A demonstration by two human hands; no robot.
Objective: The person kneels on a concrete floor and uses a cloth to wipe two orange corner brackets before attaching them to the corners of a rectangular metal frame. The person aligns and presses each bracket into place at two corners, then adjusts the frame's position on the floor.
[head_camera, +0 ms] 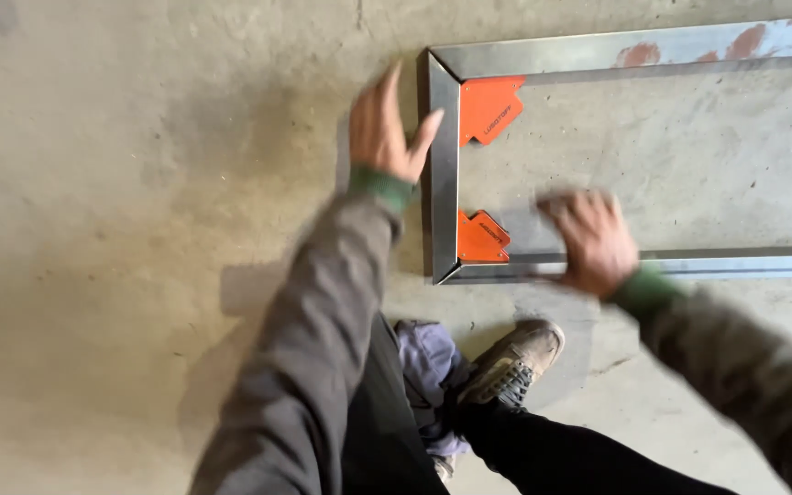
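A rectangular frame of grey steel tube (pixel 445 174) lies flat on the concrete floor. Two orange arrow-shaped magnetic squares sit inside its left corners, one at the top (pixel 489 108) and one at the bottom (pixel 481 237). My left hand (pixel 385 128) hovers beside the frame's left end, fingers spread, holding nothing. My right hand (pixel 590 240) is blurred over the frame's lower bar, fingers apart; I cannot tell whether it touches the bar.
My shoe (pixel 512 362) stands on the floor just below the frame's lower bar. A bluish cloth (pixel 425 362) lies next to it. The frame's upper bar (pixel 689 46) carries reddish rust patches and runs off to the right.
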